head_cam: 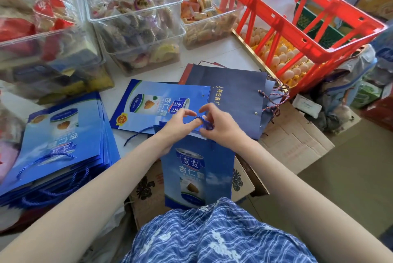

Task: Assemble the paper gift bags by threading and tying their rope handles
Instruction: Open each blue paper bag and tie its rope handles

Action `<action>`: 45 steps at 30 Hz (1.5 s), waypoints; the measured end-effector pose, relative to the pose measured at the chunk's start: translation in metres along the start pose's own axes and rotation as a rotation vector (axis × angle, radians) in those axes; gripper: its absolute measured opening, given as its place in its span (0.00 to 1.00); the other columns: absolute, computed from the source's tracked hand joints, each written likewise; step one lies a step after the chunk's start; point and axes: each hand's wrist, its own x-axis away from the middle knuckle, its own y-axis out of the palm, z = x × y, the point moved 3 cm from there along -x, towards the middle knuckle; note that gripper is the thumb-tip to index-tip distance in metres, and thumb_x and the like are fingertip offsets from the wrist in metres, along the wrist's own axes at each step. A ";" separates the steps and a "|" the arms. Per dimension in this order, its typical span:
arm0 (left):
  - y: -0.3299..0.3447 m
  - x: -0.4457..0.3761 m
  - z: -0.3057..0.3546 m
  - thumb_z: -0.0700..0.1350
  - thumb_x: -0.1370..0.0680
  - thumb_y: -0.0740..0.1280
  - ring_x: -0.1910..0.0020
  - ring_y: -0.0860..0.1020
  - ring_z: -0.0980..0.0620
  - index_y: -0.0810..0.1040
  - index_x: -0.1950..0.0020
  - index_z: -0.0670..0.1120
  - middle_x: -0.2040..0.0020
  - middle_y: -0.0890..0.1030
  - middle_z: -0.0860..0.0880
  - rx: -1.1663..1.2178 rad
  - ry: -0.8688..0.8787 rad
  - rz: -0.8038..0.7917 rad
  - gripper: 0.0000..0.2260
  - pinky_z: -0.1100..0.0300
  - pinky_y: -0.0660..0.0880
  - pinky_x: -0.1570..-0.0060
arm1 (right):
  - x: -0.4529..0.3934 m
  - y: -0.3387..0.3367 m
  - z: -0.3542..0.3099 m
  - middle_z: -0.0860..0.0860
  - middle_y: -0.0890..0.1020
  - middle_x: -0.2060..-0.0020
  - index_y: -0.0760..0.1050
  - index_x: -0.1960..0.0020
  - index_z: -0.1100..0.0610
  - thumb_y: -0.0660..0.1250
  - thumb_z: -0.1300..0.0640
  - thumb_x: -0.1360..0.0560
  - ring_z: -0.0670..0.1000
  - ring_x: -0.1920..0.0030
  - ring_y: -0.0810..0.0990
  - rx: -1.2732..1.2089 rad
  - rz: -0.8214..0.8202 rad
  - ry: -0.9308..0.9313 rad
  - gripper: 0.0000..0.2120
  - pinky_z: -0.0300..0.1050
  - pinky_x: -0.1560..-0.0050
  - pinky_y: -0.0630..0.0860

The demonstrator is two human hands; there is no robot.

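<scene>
Both hands meet just above the middle of the frame. The left hand (pixel 177 123) and the right hand (pixel 220 126) each have their fingers curled around the same bit of blue rope (pixel 202 119), pinching it at the top edge of the blue gift bag (pixel 196 169) that hangs down toward the person's lap. The exact knot or loop is hard to make out, since the fingers cover most of it. A loose tail of that rope trails off to the left across the white table (pixel 223 54), and the bag's bottom end is hidden behind the blue plaid clothing (pixel 212 233).

Right behind the hands lies another flat blue bag (pixel 148 103) with a visible eyelet and no handle showing. To its right is a dark navy bag (pixel 234 97) with gold lettering and a striped cord at its edge. At lower left sits a stack of blue bags (pixel 61 143) with rope handles sticking out; its left side is cut off by the frame.

Further out, the upper left has clear plastic bins (pixel 136 22) full of wrapped snacks, pretty blurry. Upper right is a red crate (pixel 297 18) over trays of eggs (pixel 285 58). Flattened cardboard (pixel 295 139) lies under the bags at right.
</scene>
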 end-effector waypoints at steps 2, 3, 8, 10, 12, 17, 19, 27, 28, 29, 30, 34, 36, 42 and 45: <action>0.001 -0.001 -0.002 0.58 0.23 0.62 0.34 0.67 0.49 0.69 0.38 0.51 0.33 0.71 0.48 -0.200 -0.024 0.025 0.17 0.53 0.64 0.37 | -0.003 -0.005 -0.002 0.51 0.72 0.69 0.69 0.47 0.57 0.66 0.68 0.29 0.45 0.70 0.72 -0.228 0.171 0.036 0.14 0.39 0.63 0.71; -0.002 0.000 -0.003 0.59 0.22 0.59 0.34 0.67 0.48 0.68 0.35 0.50 0.33 0.72 0.49 -0.470 0.018 0.085 0.19 0.53 0.63 0.36 | -0.001 -0.010 0.000 0.53 0.73 0.68 0.69 0.49 0.57 0.63 0.71 0.29 0.45 0.72 0.73 -0.434 0.228 0.088 0.13 0.39 0.64 0.72; -0.011 0.000 -0.007 0.51 0.20 0.58 0.38 0.68 0.48 0.78 0.41 0.47 0.42 0.78 0.50 -0.761 0.319 0.224 0.13 0.57 0.59 0.44 | 0.007 -0.018 0.015 0.52 0.72 0.67 0.72 0.52 0.58 0.60 0.75 0.27 0.46 0.74 0.67 -1.128 0.367 0.263 0.13 0.37 0.67 0.74; -0.010 -0.001 -0.008 0.48 0.20 0.60 0.40 0.69 0.47 0.80 0.43 0.47 0.45 0.79 0.49 -0.703 0.335 0.228 0.12 0.57 0.61 0.45 | 0.004 -0.016 0.018 0.53 0.72 0.67 0.71 0.54 0.57 0.60 0.76 0.27 0.47 0.72 0.68 -1.271 0.433 0.338 0.14 0.37 0.69 0.73; -0.014 -0.004 -0.005 0.47 0.21 0.63 0.43 0.70 0.46 0.81 0.45 0.46 0.46 0.81 0.49 -0.637 0.340 0.207 0.11 0.56 0.63 0.46 | 0.004 -0.015 0.016 0.54 0.72 0.68 0.71 0.54 0.57 0.58 0.76 0.27 0.47 0.74 0.69 -1.405 0.453 0.394 0.14 0.36 0.69 0.73; -0.032 -0.008 -0.011 0.47 0.22 0.65 0.45 0.75 0.46 0.83 0.48 0.46 0.50 0.82 0.48 -0.536 0.291 0.175 0.09 0.49 0.69 0.44 | 0.000 -0.034 0.000 0.52 0.77 0.54 0.71 0.41 0.57 0.67 0.63 0.25 0.46 0.59 0.79 -0.858 0.114 0.238 0.13 0.40 0.56 0.77; -0.044 -0.007 -0.016 0.47 0.22 0.65 0.47 0.76 0.47 0.83 0.49 0.46 0.51 0.82 0.48 -0.481 0.253 0.224 0.09 0.48 0.71 0.45 | -0.001 -0.048 0.011 0.49 0.74 0.45 0.67 0.33 0.50 0.72 0.50 0.29 0.48 0.45 0.74 -0.222 -0.096 0.238 0.27 0.43 0.45 0.72; -0.087 0.020 -0.039 0.59 0.22 0.61 0.59 0.72 0.48 0.75 0.65 0.50 0.63 0.76 0.48 -0.289 0.105 0.243 0.17 0.55 0.67 0.54 | 0.023 -0.001 0.026 0.59 0.84 0.52 0.82 0.46 0.57 0.72 0.57 0.28 0.53 0.54 0.80 -0.032 0.014 0.280 0.11 0.50 0.51 0.75; -0.097 0.024 -0.045 0.59 0.21 0.58 0.56 0.73 0.48 0.74 0.63 0.50 0.58 0.76 0.47 -0.239 -0.008 0.258 0.17 0.54 0.68 0.51 | 0.027 0.001 0.021 0.61 0.83 0.53 0.82 0.47 0.57 0.72 0.59 0.28 0.57 0.54 0.80 -0.042 0.045 0.247 0.11 0.53 0.51 0.77; -0.107 0.030 -0.052 0.60 0.21 0.55 0.51 0.73 0.47 0.74 0.57 0.49 0.51 0.76 0.46 -0.190 -0.166 0.236 0.17 0.52 0.69 0.46 | 0.031 0.001 0.016 0.62 0.81 0.56 0.83 0.47 0.57 0.72 0.59 0.29 0.59 0.56 0.79 -0.036 0.073 0.199 0.11 0.56 0.52 0.77; -0.115 0.039 -0.059 0.60 0.20 0.54 0.48 0.74 0.45 0.74 0.51 0.48 0.45 0.76 0.45 -0.090 -0.330 0.145 0.18 0.51 0.70 0.44 | 0.035 -0.001 0.009 0.60 0.79 0.59 0.83 0.47 0.57 0.73 0.60 0.29 0.57 0.59 0.78 -0.035 0.097 0.150 0.11 0.56 0.55 0.76; -0.124 0.073 -0.063 0.61 0.22 0.56 0.44 0.79 0.37 0.77 0.42 0.47 0.41 0.80 0.42 0.303 -0.486 -0.344 0.21 0.52 0.74 0.43 | 0.053 -0.027 -0.036 0.48 0.65 0.66 0.81 0.47 0.57 0.73 0.64 0.31 0.39 0.69 0.67 -0.115 0.210 -0.002 0.13 0.36 0.65 0.66; -0.120 0.091 -0.049 0.57 0.29 0.68 0.52 0.82 0.43 0.78 0.43 0.49 0.47 0.83 0.45 0.366 -0.371 -0.435 0.19 0.53 0.80 0.52 | 0.061 -0.041 -0.062 0.46 0.67 0.65 0.81 0.48 0.58 0.73 0.65 0.30 0.39 0.69 0.66 -0.149 0.260 -0.079 0.12 0.34 0.63 0.65; -0.128 0.157 -0.036 0.57 0.40 0.79 0.54 0.82 0.51 0.84 0.53 0.56 0.50 0.84 0.48 0.250 -0.109 -0.404 0.18 0.66 0.76 0.64 | 0.099 -0.060 -0.145 0.50 0.70 0.58 0.78 0.54 0.54 0.61 0.60 0.28 0.43 0.61 0.72 -0.505 0.321 -0.313 0.08 0.37 0.61 0.72; -0.137 0.193 -0.035 0.41 0.19 0.58 0.62 0.82 0.55 0.81 0.52 0.55 0.58 0.84 0.52 0.327 -0.040 -0.125 0.14 0.69 0.74 0.70 | 0.105 -0.044 -0.166 0.55 0.71 0.55 0.78 0.66 0.51 0.61 0.51 0.29 0.40 0.61 0.75 -0.650 0.302 -0.313 0.10 0.39 0.58 0.75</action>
